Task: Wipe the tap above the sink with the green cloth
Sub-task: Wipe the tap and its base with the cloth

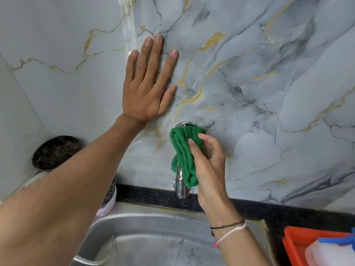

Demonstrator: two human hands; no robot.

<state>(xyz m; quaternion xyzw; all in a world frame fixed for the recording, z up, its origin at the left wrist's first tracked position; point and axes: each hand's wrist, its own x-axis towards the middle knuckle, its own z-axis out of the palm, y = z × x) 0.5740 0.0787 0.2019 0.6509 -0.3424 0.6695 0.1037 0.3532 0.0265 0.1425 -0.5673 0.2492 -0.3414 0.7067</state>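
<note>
Nearest, steel sink [153, 227] below. Above it, right hand [209, 169] with fingers [194, 148] curled, pressing green cloth [184, 156] around chrome tap [180, 187]; cloth bunched over tap's upper body, spout bare beneath, wall flange peeking above. Farther up, left hand [148, 83] flat on marble wall [269, 73], fingers spread wide, holding nothing, up-left of the cloth.

Both forearms are bare, with no sleeves showing. The right wrist wears a thin dark brown thread band [227, 225] and a white-and-pink twisted string band [231, 233].
</note>
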